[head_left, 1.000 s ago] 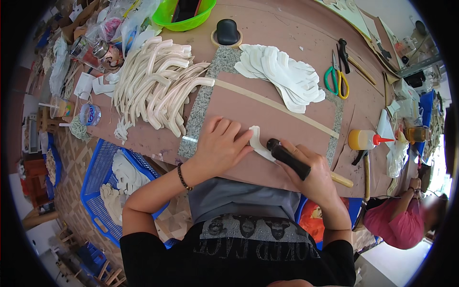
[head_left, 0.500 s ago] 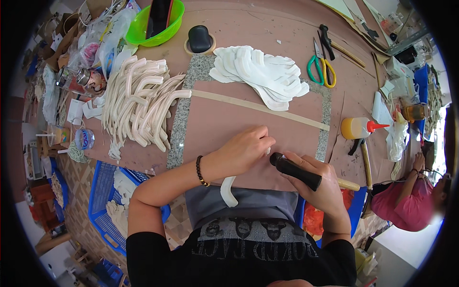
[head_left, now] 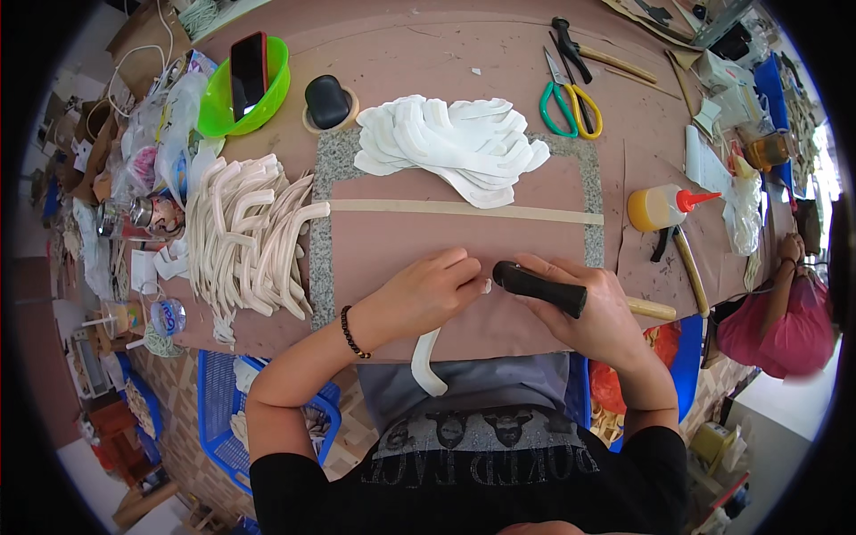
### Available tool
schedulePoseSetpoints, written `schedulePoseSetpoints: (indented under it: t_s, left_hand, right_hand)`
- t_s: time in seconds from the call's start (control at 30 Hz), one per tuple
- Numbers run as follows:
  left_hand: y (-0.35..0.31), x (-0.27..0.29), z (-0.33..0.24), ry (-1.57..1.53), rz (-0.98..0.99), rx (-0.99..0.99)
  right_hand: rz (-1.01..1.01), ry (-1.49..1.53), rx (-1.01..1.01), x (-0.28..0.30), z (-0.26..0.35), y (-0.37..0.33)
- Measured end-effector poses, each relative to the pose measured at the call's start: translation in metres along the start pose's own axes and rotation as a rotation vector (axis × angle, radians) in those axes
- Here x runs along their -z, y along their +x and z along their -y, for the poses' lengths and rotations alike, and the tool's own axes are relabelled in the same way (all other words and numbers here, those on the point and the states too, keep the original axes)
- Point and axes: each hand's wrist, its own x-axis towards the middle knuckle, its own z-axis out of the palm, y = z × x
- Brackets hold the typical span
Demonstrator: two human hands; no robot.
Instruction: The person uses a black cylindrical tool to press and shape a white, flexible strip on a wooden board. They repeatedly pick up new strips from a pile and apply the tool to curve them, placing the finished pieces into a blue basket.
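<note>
My left hand (head_left: 428, 290), with a beaded bracelet at its wrist, is closed in a pinch over the brown work surface. It holds a curved white strip (head_left: 426, 370); one tip shows at the fingertips, and the other end hangs past the table's near edge. Much of the strip's middle is hidden under the hand. Just to the right, my right hand (head_left: 584, 308) is wrapped round a hammer (head_left: 546, 290). Its dark head points toward the left fingertips, and the wooden handle sticks out to the right. The hammer's tip is close to the strip's tip; contact cannot be made out.
A pile of curved cream strips (head_left: 250, 236) lies left, flat white pieces (head_left: 455, 143) farther back. Scissors (head_left: 571, 107), another hammer (head_left: 571, 49) and a red-tipped glue bottle (head_left: 655, 209) lie right. A green bowl (head_left: 267, 111) holds a phone. Blue baskets (head_left: 214, 410) stand below the table.
The whole view has shifted, so the table's things appear farther left. My right hand with the hammer has moved slightly away from me; my left hand still pinches the strip.
</note>
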Motion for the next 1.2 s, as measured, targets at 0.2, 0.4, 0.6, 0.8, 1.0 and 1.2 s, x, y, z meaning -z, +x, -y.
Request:
schedulePoseSetpoints:
  t_s: [0.2,0.4,0.6,0.8,1.0,1.2]
  left_hand:
    - [0.003,0.006,-0.007,0.169,0.045,-0.101]
    - [-0.009,0.004,-0.008,0.161,0.03,-0.037]
    - [-0.019,0.002,-0.009,0.099,-0.012,0.009]
    - [-0.025,-0.001,-0.007,0.002,-0.101,0.076]
    - [-0.028,0.0,-0.012,-0.036,-0.125,0.151]
    - [-0.029,-0.005,-0.024,0.049,-0.186,0.199]
  right_hand:
    - [0.048,-0.091,0.064,-0.006,-0.004,0.003]
    - [0.079,-0.036,0.037,0.001,0.004,0.007]
    - [0.112,-0.052,0.025,0.002,0.004,0.013]
    - [0.165,-0.025,-0.025,-0.003,0.01,0.019]
    - [0.162,-0.057,-0.002,-0.009,0.009,0.02]
    - [-0.005,-0.001,0.157,-0.011,0.005,0.023]
